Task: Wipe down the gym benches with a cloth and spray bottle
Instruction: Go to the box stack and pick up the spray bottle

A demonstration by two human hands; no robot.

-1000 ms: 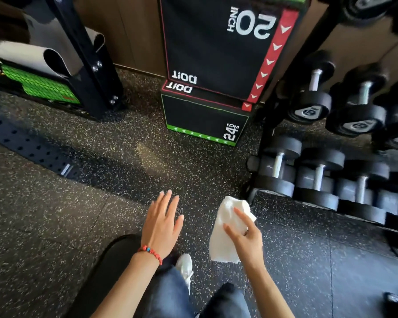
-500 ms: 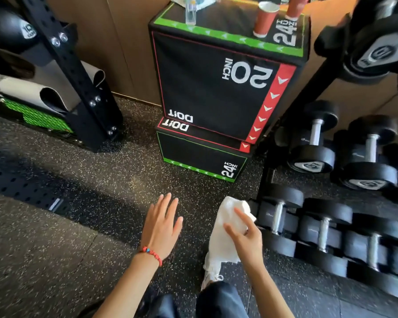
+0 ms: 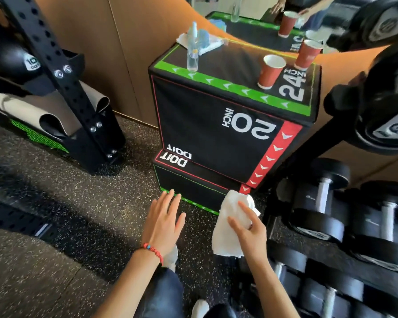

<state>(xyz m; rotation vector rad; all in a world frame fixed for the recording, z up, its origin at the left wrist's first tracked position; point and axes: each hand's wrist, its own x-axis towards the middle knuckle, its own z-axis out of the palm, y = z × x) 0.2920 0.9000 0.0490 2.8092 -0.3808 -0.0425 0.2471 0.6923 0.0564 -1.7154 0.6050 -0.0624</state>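
Observation:
My right hand point(image 3: 248, 230) grips a crumpled white cloth point(image 3: 230, 228) low in the view, just in front of the lower plyo box. My left hand point(image 3: 164, 220) hovers beside it, flat, fingers spread, holding nothing; a red bead bracelet is on its wrist. A clear spray bottle point(image 3: 192, 49) stands upright on the back left of the upper black plyo box point(image 3: 216, 134), well above and beyond both hands. No bench is in view.
Two red paper cups point(image 3: 270, 71) stand on the box top, with a folded cloth point(image 3: 205, 42) behind the bottle. A dumbbell rack point(image 3: 345, 214) fills the right side. A black perforated rack upright point(image 3: 62, 88) and rolled mats stand left. Speckled rubber floor point(image 3: 67, 226) lies between. A wall mirror is behind.
The view has tilted up and moved closer to the stacked boxes, so the box top with bottle and cups now shows. Both hands keep their pose; the bench pad has left the view.

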